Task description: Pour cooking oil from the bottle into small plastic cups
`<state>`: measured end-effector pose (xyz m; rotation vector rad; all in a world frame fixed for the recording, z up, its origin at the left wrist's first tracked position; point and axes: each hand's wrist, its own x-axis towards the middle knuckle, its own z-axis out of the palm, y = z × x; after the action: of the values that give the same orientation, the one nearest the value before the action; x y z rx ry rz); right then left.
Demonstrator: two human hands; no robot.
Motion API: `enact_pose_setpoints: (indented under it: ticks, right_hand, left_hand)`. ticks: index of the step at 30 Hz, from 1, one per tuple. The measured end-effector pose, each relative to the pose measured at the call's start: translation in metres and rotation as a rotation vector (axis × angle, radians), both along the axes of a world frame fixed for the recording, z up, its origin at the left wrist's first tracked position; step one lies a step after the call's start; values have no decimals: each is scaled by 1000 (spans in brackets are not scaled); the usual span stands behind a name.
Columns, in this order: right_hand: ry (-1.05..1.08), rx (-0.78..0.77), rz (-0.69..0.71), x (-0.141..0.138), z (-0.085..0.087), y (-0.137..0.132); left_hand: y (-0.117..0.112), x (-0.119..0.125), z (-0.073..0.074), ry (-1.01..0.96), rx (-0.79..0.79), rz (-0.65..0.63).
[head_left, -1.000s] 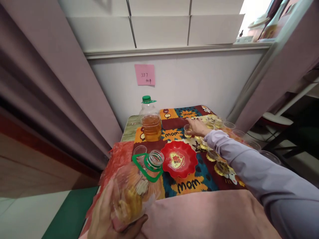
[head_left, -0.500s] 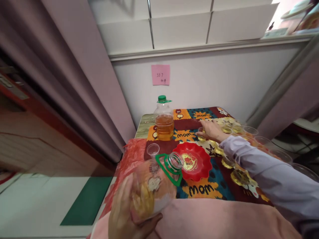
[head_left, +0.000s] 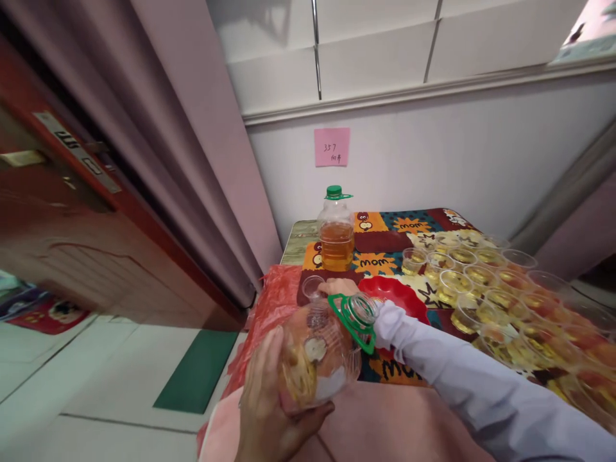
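My left hand (head_left: 269, 401) is wrapped round the lower part of a clear plastic jug (head_left: 320, 362) with a green collar handle. The jug is tilted, its uncapped mouth pointing up and to the right, and pale yellow liquid lies low inside. Behind the jug, my right hand (head_left: 342, 287) reaches left to the edge of an empty clear plastic cup (head_left: 314, 286). Its fingers are partly hidden, so their grip cannot be told. A red scalloped plate (head_left: 402, 294) lies partly under my right forearm.
A capped jug (head_left: 337, 247) of amber liquid stands at the back left of the table. Several clear cups (head_left: 455, 285) of yellow liquid fill the right side. A red plastic sheet (head_left: 274, 298) covers the left edge. A pink note (head_left: 332, 147) is on the wall.
My right hand has moved left from the filled cups to the empty cup. The tilted jug stays in my left hand. The view has shifted left.
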<state>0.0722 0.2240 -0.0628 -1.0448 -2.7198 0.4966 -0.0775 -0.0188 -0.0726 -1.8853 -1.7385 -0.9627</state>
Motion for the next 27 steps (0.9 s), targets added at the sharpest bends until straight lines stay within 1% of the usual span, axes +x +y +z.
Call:
enact_pose_setpoints:
  ticks: [1,3,5,7,9,11,13,15,17,20,22,23,25,26,27]
  right_hand:
    - [-1,-1,-17,1,3,-2]
    - [12,9,-58,14,12,-5]
    - [42,47,-127,37,22,-8]
    - [61,110,-222,68,26,-14]
    - [39,159,-300,100,21,-23]
    - [-24,160,-337,127,10,-32]
    - [-79,133,-353,144,-4,-39]
    - [-111,107,-370,151,-14,-43]
    - [-123,90,-387,153,-19,-45]
    - [-117,86,-411,156,-18,-47]
    - [-73,97,-430,160,-16,-51]
    - [-17,104,-445,162,-16,-55]
    - [197,83,-466,165,-18,-65]
    - [346,28,-460,163,-19,-71]
    - [507,-67,-440,159,-21,-78]
  left_hand:
    - [-1,-1,-1,-3,-2,1]
    - [-1,-4,-2,-14,-12,-2]
    - [-1,-6,-3,-37,-22,-9]
    - [2,-8,-3,-71,-20,-1]
    - [7,-7,-1,-98,-12,10]
    - [13,-5,1,-108,-23,5]
    - [18,-3,4,-100,-44,-9]
    - [22,-1,5,-85,-58,-10]
    - [24,0,5,-80,-57,-4]
    - [26,-1,5,-114,-57,5]
    - [26,-2,5,-158,-86,12]
    - [26,-2,6,-180,-107,19]
    - [25,-2,9,-208,-145,26]
    - [26,-1,10,-209,-154,24]
    - [26,-1,12,-204,-158,19]
